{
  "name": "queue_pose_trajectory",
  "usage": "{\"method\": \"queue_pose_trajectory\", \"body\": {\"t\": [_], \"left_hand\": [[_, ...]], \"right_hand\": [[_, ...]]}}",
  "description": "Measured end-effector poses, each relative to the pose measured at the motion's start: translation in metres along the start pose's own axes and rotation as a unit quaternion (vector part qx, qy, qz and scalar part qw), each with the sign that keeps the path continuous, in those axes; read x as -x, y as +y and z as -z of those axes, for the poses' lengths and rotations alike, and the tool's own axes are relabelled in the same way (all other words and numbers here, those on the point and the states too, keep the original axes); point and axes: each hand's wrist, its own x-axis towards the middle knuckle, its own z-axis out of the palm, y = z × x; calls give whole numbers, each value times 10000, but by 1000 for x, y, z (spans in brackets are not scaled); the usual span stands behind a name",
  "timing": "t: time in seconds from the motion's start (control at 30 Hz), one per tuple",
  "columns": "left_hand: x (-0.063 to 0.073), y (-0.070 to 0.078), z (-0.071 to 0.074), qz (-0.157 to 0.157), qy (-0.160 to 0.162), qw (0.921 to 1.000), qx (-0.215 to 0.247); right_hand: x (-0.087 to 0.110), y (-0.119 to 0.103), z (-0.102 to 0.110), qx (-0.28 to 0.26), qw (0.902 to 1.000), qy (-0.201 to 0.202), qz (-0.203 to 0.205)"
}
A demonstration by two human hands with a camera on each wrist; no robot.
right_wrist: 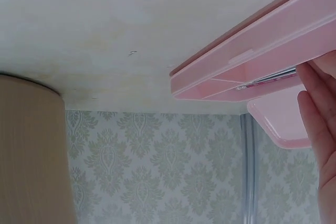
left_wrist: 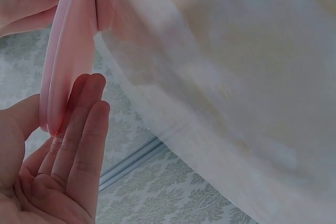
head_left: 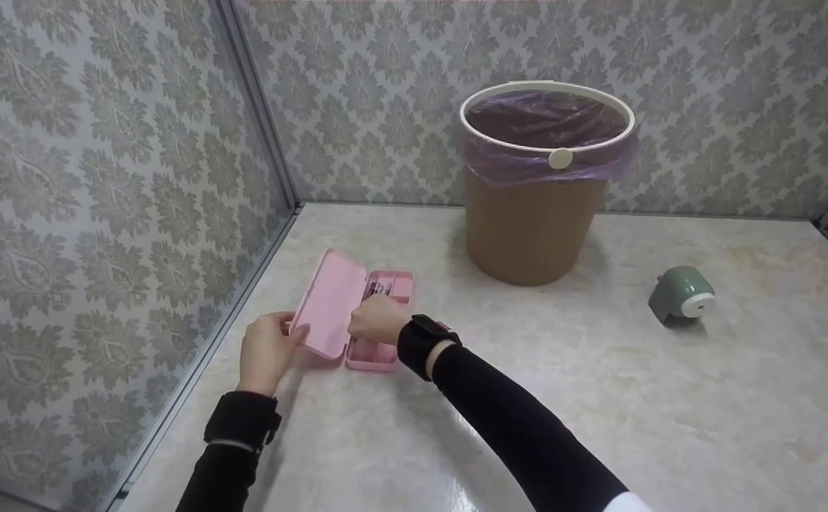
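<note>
Head: pink case (head_left: 371,367) sits on the table (head_left: 563,370), left of and nearer than the bin (head_left: 528,227); lid (head_left: 330,302) swung out to the left, tilted. Left hand (head_left: 268,348) pinches the lid's outer edge. Right hand (head_left: 380,320) is down over the tray, hiding its middle. Hands apart, one on each side of the hinge. Thin rods (head_left: 380,288) show past the knuckles, too small to identify. Green gadget far right, maybe a sharpener (head_left: 683,295).

Left wrist: lid edge between thumb and fingers, clear pinch. Reads as thin, light, fairly stiff plastic, smooth enough to slip. I'd hold the free edge, no twisting; hinge is probably the weak spot. Tray mostly cut off at top; other hand only partly in frame.

Right wrist: fingers at the long slot with the rods. Can't tell if they pinch one; hand runs off frame. Rods look light, slick; grab mid-length. Steady the case by its side walls, it likely slides easily.
</note>
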Motion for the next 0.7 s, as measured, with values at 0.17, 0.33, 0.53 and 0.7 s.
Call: {"method": "queue_pose_trajectory", "body": {"t": [0.17,0.33,0.53,0.7], "left_hand": [[1,0,0,-56,36,10000,-11],[0,0,0,-74,74,9999,-58],[2,1,-1,-59,49,10000,-23],[2,1,-1,-35,12,10000,-5]], "right_hand": [[2,0,4,233,9994,-213,172],[4,1,5,466,9980,-220,362],[7,2,-3,654,9965,140,499],[12,6,-9,600,9955,379,627]]}}
